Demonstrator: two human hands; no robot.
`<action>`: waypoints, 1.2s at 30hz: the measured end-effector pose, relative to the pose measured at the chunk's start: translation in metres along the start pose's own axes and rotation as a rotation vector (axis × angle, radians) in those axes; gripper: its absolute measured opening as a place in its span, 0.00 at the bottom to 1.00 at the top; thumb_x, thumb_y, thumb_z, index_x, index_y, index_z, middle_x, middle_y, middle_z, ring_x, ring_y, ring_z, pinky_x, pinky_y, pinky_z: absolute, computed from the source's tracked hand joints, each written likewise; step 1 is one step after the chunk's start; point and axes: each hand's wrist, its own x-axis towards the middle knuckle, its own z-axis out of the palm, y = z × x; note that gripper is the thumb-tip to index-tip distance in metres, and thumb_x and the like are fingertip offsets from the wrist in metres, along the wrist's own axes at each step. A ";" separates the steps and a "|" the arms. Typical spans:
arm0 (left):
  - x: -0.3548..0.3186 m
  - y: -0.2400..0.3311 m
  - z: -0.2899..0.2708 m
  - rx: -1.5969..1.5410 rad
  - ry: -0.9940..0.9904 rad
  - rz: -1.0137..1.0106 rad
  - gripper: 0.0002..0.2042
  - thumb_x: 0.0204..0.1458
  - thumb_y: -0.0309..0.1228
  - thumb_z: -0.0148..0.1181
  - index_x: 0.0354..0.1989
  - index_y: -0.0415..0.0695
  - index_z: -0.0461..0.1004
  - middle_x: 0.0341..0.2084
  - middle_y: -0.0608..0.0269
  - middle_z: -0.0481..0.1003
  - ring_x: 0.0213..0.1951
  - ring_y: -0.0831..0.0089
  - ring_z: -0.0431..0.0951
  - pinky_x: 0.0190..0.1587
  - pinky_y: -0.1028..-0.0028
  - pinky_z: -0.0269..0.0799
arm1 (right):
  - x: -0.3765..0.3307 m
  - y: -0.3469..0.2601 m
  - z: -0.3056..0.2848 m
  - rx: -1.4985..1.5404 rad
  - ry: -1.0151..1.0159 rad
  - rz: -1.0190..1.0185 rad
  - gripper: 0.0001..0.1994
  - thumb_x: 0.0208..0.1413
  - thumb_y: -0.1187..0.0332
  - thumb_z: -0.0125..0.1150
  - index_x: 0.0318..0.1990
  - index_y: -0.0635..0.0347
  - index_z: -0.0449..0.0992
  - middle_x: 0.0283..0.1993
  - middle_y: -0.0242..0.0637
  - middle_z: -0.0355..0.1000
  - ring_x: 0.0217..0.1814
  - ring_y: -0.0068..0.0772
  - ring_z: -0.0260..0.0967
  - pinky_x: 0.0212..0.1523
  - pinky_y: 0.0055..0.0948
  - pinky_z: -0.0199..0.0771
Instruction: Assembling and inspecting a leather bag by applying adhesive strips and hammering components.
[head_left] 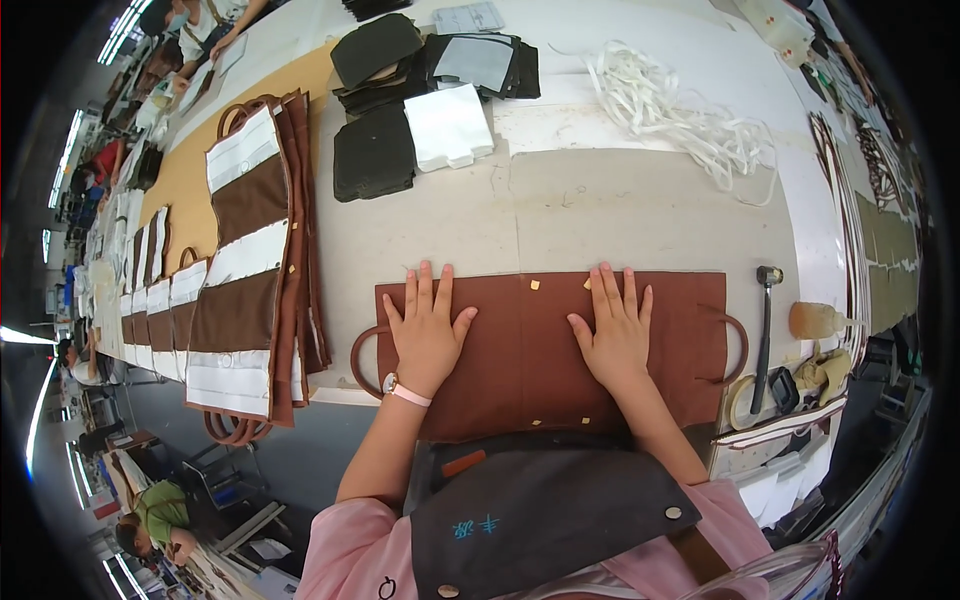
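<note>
A reddish-brown bag panel lies flat before me, a curved handle at each short end and small yellow squares along its long edges. Both my palms rest on it. My left hand, a pink-strapped watch at its wrist, is spread over the left part, fingertips at the far edge. On the right part, my right hand lies flat with the thumb held away from the fingers. One yellow square shows beside its fingertips. Neither hand holds anything.
Stacked brown-and-white bag panels stand at left. Black pieces, white pieces and tangled white tape lie at the far side. To my right are a hammer and an amber bottle. Other people work at the far left.
</note>
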 end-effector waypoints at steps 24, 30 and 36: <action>-0.002 -0.064 0.018 -0.069 0.102 -0.359 0.27 0.64 0.43 0.48 0.70 0.47 0.62 0.71 0.46 0.58 0.72 0.48 0.55 0.71 0.47 0.49 | -0.003 0.013 0.001 0.074 0.103 0.079 0.32 0.65 0.51 0.54 0.71 0.56 0.60 0.76 0.50 0.50 0.80 0.55 0.41 0.77 0.55 0.37; -0.003 -0.064 0.019 -0.080 0.163 -0.354 0.23 0.63 0.39 0.50 0.65 0.45 0.68 0.69 0.45 0.61 0.70 0.47 0.59 0.69 0.49 0.54 | -0.002 0.012 0.005 0.032 0.131 0.051 0.30 0.64 0.51 0.54 0.70 0.54 0.64 0.76 0.51 0.51 0.79 0.57 0.43 0.76 0.56 0.40; -0.014 -0.078 0.010 -0.364 0.396 -0.338 0.15 0.59 0.26 0.55 0.55 0.42 0.76 0.58 0.46 0.71 0.60 0.49 0.69 0.61 0.59 0.66 | -0.012 0.052 -0.002 0.155 0.291 0.019 0.30 0.62 0.56 0.59 0.68 0.61 0.63 0.74 0.55 0.54 0.77 0.64 0.45 0.73 0.60 0.46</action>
